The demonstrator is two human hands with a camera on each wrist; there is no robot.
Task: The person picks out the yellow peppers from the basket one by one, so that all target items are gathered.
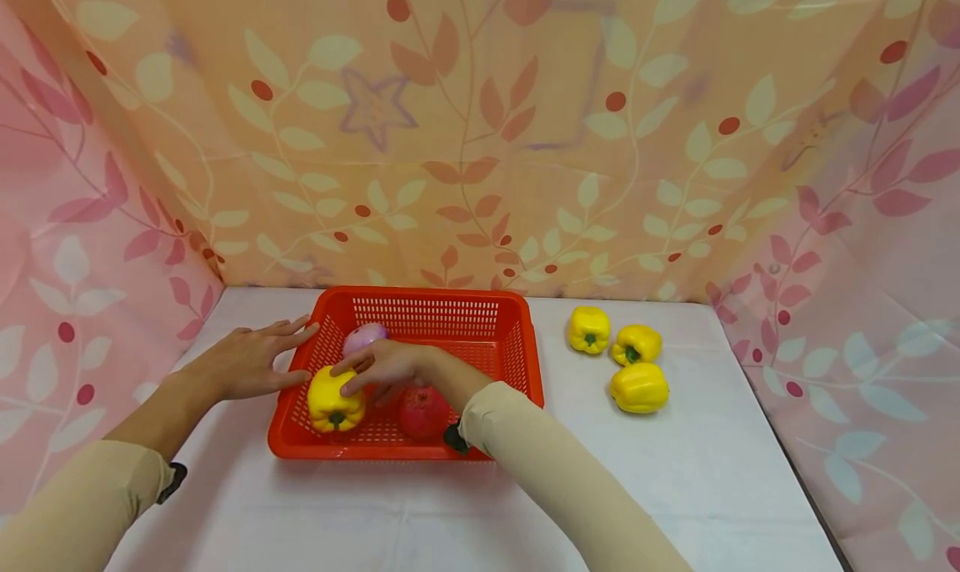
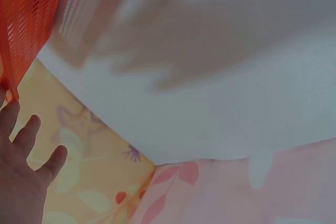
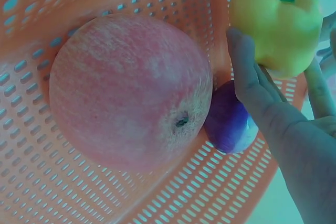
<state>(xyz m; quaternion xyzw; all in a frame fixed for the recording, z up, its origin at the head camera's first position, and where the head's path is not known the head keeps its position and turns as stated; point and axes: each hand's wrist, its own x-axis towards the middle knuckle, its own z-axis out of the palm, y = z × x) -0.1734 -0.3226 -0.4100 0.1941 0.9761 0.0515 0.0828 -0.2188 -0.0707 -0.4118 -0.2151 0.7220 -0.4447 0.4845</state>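
Note:
My right hand (image 1: 393,363) reaches into the red plastic basket (image 1: 442,453) and grips a yellow bell pepper (image 1: 327,399) at the basket's left side. In the right wrist view, thumb and fingers lie around this pepper, its green stem facing up. A red apple (image 3: 131,93) sits in the basket, partly under the right forearm in the head view. Behind the pepper lies a rounded purple-and-white vegetable (image 1: 365,336), its kind unclear. My left hand (image 1: 258,359) has its fingers spread and extended at the basket's left rim; in the left wrist view the fingertips appear to touch it.
Three more yellow bell peppers lie on the white table (image 1: 720,472) right of the basket: a rear one (image 1: 588,329), a middle one (image 1: 636,344) and a front one (image 1: 639,388). Floral curtains (image 1: 480,138) enclose the table at the back and both sides.

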